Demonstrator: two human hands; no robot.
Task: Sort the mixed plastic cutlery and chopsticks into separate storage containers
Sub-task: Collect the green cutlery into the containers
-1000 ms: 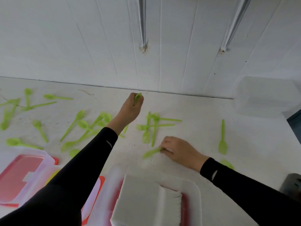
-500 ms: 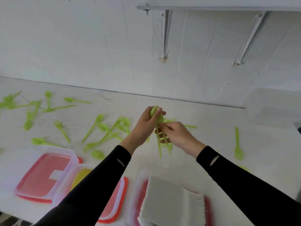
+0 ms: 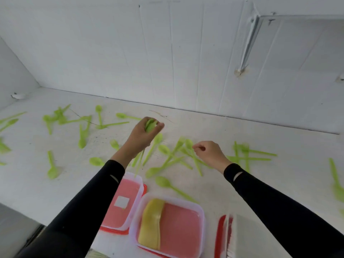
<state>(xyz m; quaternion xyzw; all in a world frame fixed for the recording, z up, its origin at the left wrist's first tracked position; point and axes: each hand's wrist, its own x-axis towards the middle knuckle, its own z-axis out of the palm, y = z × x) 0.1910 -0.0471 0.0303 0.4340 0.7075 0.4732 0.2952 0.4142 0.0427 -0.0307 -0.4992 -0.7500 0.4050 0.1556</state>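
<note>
Left hand (image 3: pixel 143 135) grips a bundle of green cutlery (image 3: pixel 150 126), handles trailing below the fist. Right hand (image 3: pixel 209 153), fingers curled, hovers over scattered green spoons (image 3: pixel 164 149); grasp unclear. Two clear containers (image 3: pixel 202 213) on red lids (image 3: pixel 115 231) sit nearest the person.

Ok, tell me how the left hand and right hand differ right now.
The left hand grips a bundle of green cutlery; the right hand curls its fingers on nothing visible. The left hand reaches farther toward the wall than the right hand. Both wear black sleeves.

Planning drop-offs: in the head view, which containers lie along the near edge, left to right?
Container with a white label → container with a yellow piece inside → white stack on a red lid.
</note>
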